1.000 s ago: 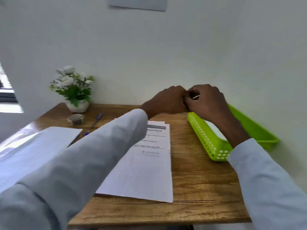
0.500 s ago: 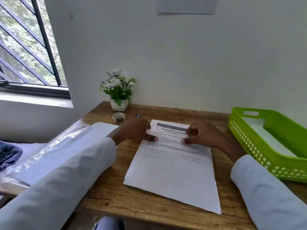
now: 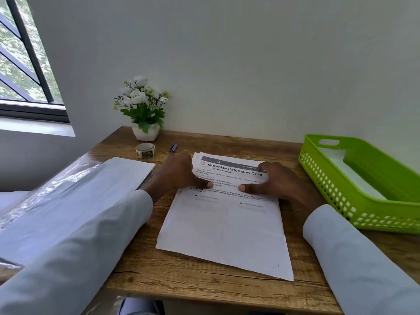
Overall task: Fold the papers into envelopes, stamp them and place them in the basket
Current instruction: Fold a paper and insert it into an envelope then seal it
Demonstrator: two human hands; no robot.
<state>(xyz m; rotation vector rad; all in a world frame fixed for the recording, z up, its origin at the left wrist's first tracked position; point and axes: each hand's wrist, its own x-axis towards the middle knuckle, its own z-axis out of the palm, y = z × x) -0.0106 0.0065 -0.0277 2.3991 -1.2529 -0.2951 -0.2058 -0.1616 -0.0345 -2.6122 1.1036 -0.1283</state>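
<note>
**A:** Where's the paper you're working on?

**B:** The printed sheet (image 3: 223,226) lies in the middle of the wooden worktop (image 3: 197,283), a little askew, with its heading "Organize Extension Cord" at the far end. That far edge is curled up off the wood and bending toward you.

**A:** And your hands?

**B:** Your left hand (image 3: 179,176) grips the far left part of the sheet, thumb pressed on the printed face, fingers behind the lifted edge. Your right hand (image 3: 276,181) does the same on the far right part, thumb on top. So both are closed on the paper, thumbs pointing at each other with a gap of text between them.

**A:** The basket?

**B:** The green basket (image 3: 327,194) sits at the right of the worktop, apart from the sheet, with something white lying flat inside; you can't tell exactly what it is.

**A:** Anything else out?

**B:** A stack of white paper in clear plastic wrap (image 3: 75,192) lies at your left. Behind it stand a roll of stickers (image 3: 145,150), a pen (image 3: 173,148) partly hidden by your left hand, and a potted plant with white flowers (image 3: 143,108) against the wall.
</note>
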